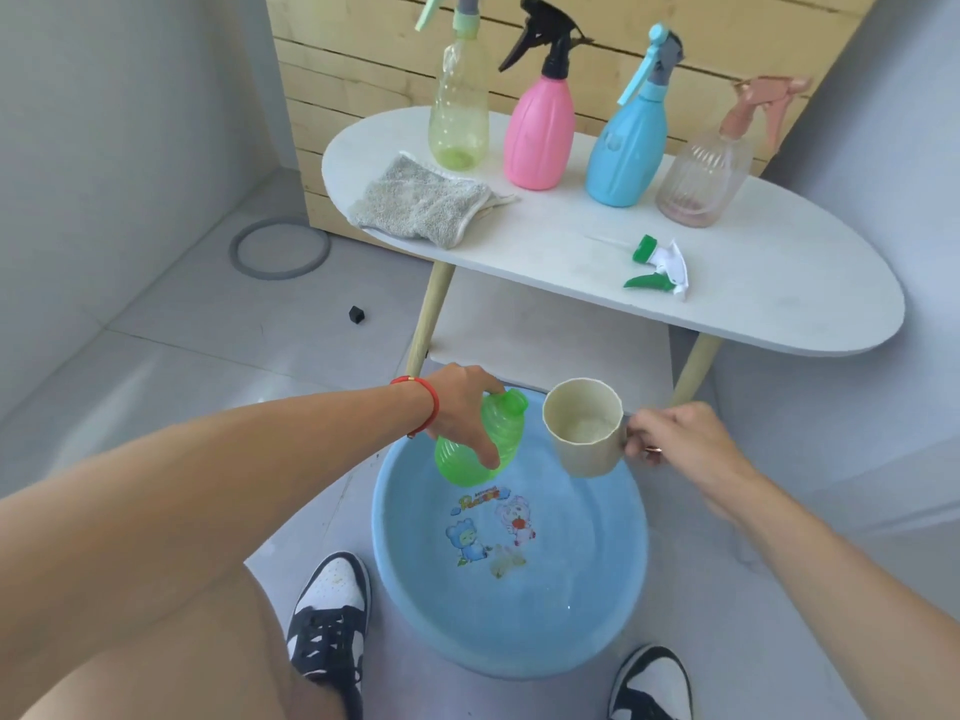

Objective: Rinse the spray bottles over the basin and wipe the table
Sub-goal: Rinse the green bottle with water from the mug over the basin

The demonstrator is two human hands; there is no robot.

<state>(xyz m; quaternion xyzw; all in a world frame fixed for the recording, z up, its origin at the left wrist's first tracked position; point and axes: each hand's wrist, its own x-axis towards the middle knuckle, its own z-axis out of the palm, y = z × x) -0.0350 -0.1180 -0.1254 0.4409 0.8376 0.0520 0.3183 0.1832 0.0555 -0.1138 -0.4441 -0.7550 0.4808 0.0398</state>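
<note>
My left hand grips a green bottle without its spray head, tilted over the blue basin on the floor. My right hand holds a beige cup by its handle, right beside the bottle's open neck. The bottle's green-and-white spray head lies on the white table. Standing along the table's back are several spray bottles: a clear yellow-green one, a pink one, a blue one and a clear pinkish one. A grey cloth lies at the table's left end.
The basin holds a little water and sits between my two shoes. The table's wooden legs stand just behind the basin. A grey ring and a small black object lie on the tiled floor to the left.
</note>
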